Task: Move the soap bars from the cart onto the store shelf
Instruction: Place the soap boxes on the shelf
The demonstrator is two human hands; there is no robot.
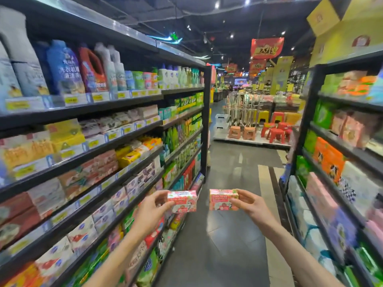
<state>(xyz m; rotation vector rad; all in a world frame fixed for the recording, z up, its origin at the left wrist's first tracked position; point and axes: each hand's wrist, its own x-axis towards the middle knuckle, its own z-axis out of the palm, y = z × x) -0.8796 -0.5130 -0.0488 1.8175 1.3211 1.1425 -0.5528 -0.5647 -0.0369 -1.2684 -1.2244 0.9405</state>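
Each of my hands holds a pink boxed soap bar out in front of me over the aisle floor. My left hand (152, 212) grips the left soap bar (183, 200) by its left end, thumb below and fingers on top. The right soap bar (222, 199) is held the same way at its right end by my right hand (251, 206). The two bars hang side by side, a small gap between them. The store shelf (99, 146) with boxed soaps runs along my left. No cart is in view.
A second shelf unit (335, 146) with packaged goods lines the right side of the aisle. The grey floor (232, 235) runs ahead between both. At the far end stand coloured plastic stools (275, 133) on a low platform, with racks behind.
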